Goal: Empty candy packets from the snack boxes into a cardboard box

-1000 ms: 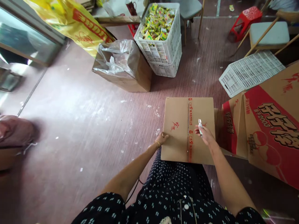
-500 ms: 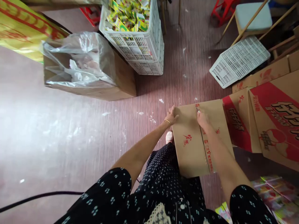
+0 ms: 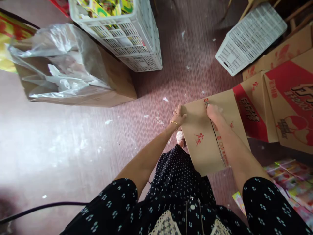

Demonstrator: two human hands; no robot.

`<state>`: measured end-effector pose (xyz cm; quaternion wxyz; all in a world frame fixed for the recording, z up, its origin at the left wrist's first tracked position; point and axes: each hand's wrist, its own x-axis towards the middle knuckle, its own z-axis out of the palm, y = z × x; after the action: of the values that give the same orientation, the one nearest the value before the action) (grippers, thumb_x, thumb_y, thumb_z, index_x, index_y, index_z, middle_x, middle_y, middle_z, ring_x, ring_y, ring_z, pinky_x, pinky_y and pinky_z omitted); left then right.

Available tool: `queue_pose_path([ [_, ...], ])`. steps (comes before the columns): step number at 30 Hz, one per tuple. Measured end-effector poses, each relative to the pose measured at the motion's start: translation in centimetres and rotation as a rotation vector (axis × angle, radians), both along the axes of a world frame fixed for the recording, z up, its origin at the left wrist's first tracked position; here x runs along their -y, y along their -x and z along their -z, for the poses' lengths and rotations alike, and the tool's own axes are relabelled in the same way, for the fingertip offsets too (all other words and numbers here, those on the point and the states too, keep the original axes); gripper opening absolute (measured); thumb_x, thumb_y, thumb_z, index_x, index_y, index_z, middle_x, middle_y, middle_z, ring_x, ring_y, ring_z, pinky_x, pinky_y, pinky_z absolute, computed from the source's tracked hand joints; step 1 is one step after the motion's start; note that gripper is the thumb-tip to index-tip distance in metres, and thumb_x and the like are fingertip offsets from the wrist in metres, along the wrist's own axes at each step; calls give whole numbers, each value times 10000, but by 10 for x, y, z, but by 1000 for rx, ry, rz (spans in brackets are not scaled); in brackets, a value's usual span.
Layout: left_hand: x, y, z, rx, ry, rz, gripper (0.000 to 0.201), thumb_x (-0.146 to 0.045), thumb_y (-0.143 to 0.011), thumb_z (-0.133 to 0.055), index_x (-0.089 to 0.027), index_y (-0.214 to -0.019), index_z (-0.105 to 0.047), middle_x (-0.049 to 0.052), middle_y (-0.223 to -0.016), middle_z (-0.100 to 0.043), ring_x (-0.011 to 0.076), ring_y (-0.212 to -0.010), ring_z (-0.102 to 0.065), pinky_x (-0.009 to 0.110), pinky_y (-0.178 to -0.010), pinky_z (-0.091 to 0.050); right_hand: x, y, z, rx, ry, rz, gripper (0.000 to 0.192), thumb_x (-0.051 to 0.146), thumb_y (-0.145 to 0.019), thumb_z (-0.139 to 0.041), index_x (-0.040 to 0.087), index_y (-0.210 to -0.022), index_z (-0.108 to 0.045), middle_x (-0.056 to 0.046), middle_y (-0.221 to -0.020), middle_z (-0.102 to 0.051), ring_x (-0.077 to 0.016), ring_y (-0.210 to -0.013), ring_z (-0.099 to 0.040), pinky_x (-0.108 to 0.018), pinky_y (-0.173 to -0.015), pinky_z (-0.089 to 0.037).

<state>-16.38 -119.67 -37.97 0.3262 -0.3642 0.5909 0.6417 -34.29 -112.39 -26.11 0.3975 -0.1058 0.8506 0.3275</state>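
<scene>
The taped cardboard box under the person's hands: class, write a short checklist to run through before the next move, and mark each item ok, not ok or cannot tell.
1. Left hand steadies the far left corner of the cardboard box: ok.
2. Right hand sits at the far end of the tape seam: ok.
3. Small tool at the right fingertips, blade out: cannot tell.
4. Left fingers off the seam line: ok.
5. Foot beside the box, away from the seam: ok.
6. Box flaps shut and flat: ok.
</scene>
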Motion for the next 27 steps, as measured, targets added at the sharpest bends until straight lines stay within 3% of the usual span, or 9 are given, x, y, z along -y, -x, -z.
queue_pose_path([
  [7,-11,-1,8,-31,59,-19,917,-436,-1029,-584,-234,-1734,-34,277,-1580,-427,435,-1395,-568,558,-1172,-455,-48,-29,-32,69,-11,45,482,207,-1100,-306,49,-1327,-700,-285,-1276,-699,-350,-1269,-678,-458,-1068,-526],
  [17,-27,-4,32,-106,99,-63,1045,-510,-956,-680,-204,-1730,-49,256,-1659,-355,416,-1517,-432,564,-1266,-358,-198,-136,-150,139,-181,141,494,226,-1095,-267,68,-1253,-708,-277,-1084,-754,-370,-1099,-751,-470,-956,-562],
  [23,-30,4,17,-82,90,10,1141,-550,-938,-687,-102,-1714,20,275,-1588,-460,394,-1481,-488,523,-1269,-345,-287,-185,-191,113,-119,300,404,218,-1067,-346,99,-1217,-701,-249,-1009,-761,-341,-1033,-758,-499,-958,-566],
  [27,-31,11,-4,-6,134,55,1107,-506,-961,-645,-101,-1712,58,272,-1581,-474,375,-1443,-532,528,-1251,-373,-347,-224,-236,31,-119,489,288,140,-981,-451,153,-1030,-735,-213,-958,-760,-347,-1013,-752,-507,-953,-553],
])
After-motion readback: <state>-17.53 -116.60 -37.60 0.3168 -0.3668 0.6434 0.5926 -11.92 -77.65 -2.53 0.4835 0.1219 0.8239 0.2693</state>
